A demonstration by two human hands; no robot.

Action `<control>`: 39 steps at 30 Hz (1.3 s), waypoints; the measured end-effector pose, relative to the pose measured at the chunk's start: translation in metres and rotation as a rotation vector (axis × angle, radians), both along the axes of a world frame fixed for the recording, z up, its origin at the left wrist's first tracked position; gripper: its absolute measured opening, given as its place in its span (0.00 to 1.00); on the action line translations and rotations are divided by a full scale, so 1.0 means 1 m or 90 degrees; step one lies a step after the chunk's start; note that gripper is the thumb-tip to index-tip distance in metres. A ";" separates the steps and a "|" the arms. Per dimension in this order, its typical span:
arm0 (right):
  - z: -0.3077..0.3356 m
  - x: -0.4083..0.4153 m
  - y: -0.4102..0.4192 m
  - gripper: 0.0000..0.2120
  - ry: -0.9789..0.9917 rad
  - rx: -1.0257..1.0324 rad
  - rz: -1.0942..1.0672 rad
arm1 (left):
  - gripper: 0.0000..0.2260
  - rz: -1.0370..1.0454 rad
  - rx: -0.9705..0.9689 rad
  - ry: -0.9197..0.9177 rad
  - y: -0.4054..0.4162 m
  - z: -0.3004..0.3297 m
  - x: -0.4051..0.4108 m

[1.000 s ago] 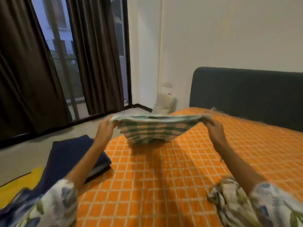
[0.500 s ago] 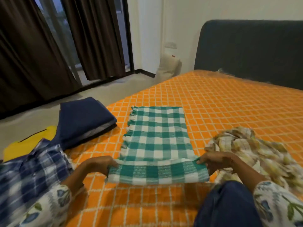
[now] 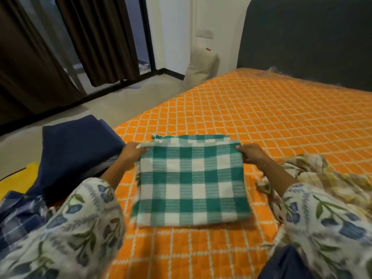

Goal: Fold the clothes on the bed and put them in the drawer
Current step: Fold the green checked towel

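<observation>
Folded over since half a second before, the green-and-white checked woven cloth [image 3: 191, 184] lay doubled on the orange grid-patterned bedspread [image 3: 271, 117]. Left hand [image 3: 133, 151] and right hand [image 3: 252, 155], arms outstretched, pinched its far corners. Floral sleeves [image 3: 80, 228] hid the forearms; motion blur softened the cloth's near edge.

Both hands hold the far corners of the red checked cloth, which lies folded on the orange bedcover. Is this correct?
Not quite: the checked cloth is green and white, not red. The head view shows this. Both the left hand and right hand do hold its far corners on the orange bedcover.
</observation>
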State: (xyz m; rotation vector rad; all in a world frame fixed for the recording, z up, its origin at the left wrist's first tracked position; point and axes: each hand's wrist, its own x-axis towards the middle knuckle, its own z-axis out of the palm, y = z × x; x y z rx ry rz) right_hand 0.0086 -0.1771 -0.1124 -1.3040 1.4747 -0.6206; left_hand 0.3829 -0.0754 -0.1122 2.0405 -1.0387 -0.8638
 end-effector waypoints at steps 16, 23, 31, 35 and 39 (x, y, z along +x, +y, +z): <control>-0.154 0.040 0.124 0.42 0.589 -0.250 0.318 | 0.41 -0.346 0.096 -0.477 0.085 -0.152 -0.100; -0.152 0.024 0.182 0.41 0.596 -0.256 0.323 | 0.39 -0.326 0.080 -0.483 0.148 -0.148 -0.122; -0.141 0.026 0.221 0.47 0.572 -0.256 0.357 | 0.40 -0.277 0.101 -0.450 0.201 -0.140 -0.134; -0.108 0.039 0.179 0.39 0.499 -0.241 0.183 | 0.28 -0.244 0.026 -0.481 0.166 -0.121 -0.122; -0.095 0.036 0.081 0.30 0.428 -0.083 -0.012 | 0.16 -0.127 0.020 -0.442 0.090 -0.095 -0.095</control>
